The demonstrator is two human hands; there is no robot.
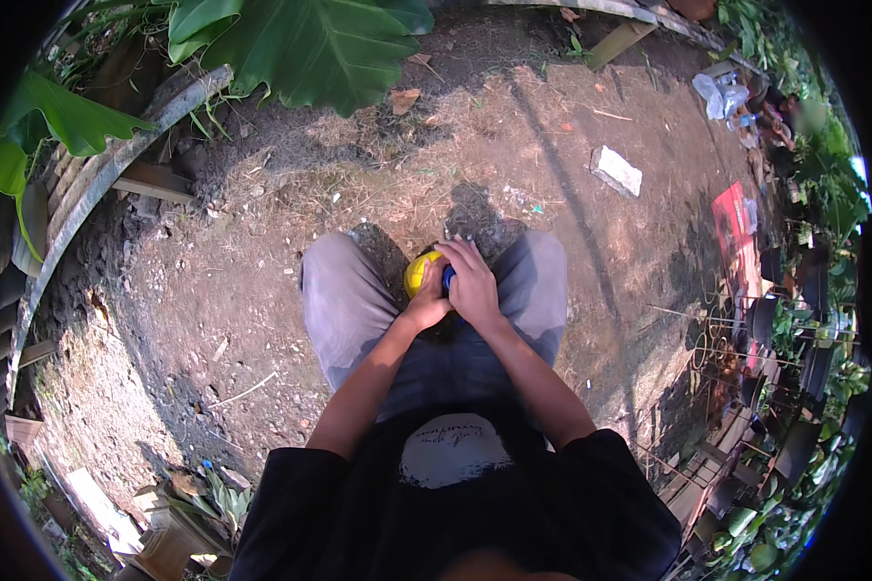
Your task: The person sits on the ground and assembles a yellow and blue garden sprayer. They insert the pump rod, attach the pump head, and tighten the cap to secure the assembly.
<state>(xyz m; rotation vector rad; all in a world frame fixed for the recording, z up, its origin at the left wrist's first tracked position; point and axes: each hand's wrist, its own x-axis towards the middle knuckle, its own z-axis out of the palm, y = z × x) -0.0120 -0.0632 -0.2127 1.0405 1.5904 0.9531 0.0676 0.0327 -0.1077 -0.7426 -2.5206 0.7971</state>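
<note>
Between my bent knees, both hands meet around a rounded yellow thing [416, 275] with thin lines on its surface; its exact kind does not show. My left hand [430, 301] is closed on it, thumb pointing away from me. A small dark blue piece [448, 277] peeks out between the hands; whether it is joined to the yellow thing, I cannot tell. My right hand [471, 281] curls over the blue piece from the right, fingers bent toward the left hand. The fingers hide most of what lies between the palms.
Bare brown soil [475, 126] with dry grass surrounds me. A white block [616, 171] lies ahead to the right, a red board [736, 232] farther right. Large green leaves [310, 48] hang at the far left. A curved pale border [68, 218] runs along the left; plants and scrap wood line the right.
</note>
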